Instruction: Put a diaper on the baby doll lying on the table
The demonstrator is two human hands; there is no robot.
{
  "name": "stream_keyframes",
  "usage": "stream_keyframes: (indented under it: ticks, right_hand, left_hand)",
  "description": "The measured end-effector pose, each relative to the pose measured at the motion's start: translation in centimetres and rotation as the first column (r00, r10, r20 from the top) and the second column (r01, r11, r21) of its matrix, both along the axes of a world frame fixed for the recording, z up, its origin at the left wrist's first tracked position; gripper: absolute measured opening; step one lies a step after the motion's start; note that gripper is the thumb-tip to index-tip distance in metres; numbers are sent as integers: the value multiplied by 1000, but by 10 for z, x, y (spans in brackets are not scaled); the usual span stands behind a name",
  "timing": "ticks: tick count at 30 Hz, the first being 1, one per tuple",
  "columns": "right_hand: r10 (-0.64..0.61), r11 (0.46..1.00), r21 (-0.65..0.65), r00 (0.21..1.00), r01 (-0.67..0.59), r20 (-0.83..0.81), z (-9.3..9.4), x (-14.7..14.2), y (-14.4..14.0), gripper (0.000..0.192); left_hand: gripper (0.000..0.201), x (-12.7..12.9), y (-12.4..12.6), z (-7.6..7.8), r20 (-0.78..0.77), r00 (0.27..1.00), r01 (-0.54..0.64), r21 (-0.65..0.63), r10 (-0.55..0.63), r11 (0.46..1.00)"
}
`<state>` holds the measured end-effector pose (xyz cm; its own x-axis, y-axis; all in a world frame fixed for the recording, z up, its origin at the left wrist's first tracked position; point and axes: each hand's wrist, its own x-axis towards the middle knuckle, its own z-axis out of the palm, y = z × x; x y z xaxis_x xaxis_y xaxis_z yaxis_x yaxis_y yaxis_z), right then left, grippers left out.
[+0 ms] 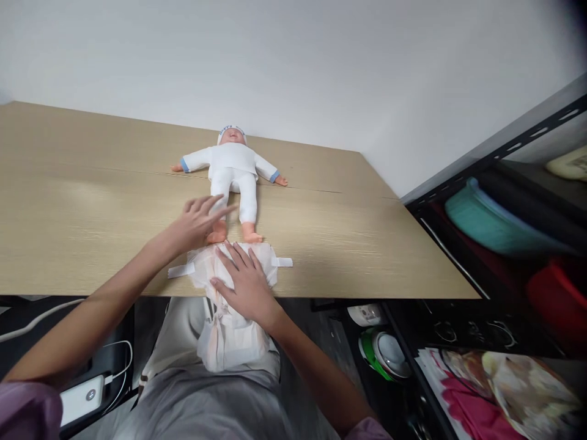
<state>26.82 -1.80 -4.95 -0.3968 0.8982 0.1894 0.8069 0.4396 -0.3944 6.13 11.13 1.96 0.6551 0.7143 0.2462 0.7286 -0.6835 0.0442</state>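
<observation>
A white diaper (236, 345) lies unfolded over the table's front edge, its lower part hanging down toward my lap. Its two side tabs stick out left and right on the tabletop. My right hand (245, 287) rests flat on the diaper with fingers spread. My left hand (197, 223) is over the doll's lower leg, fingers stretched out, holding nothing; whether it touches the leg I cannot tell. The baby doll (233, 160) lies on its back in white clothes with blue cuffs and a printed cap. Its arms are spread, and its bare feet point toward the diaper.
The wooden table (343, 232) reaches back to a white wall. On the right, a black shelf holds a teal basin (495, 220), a red container (557, 299) and cloths (477, 403). A white power bank (82, 397) with a cable sits at lower left.
</observation>
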Motion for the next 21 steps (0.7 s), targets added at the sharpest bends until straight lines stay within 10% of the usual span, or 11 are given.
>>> stream_keyframes:
  ticks: [7, 16, 21]
  right_hand:
    - [-6, 1000, -14, 1000, 5, -17, 3, 1, 0, 71]
    - [5, 999, -49, 1000, -6, -31, 4, 2, 2, 71]
    - [24, 996, -85, 999, -26, -31, 2, 2, 17, 68]
  left_hand:
    - [92, 22, 44, -1, -169, 892, 406, -103, -419, 908]
    - [26, 52, 68, -8, -101, 833, 540, -60, -544, 839]
    - [30, 61, 84, 23, 160, 799, 599, -126, -580, 791]
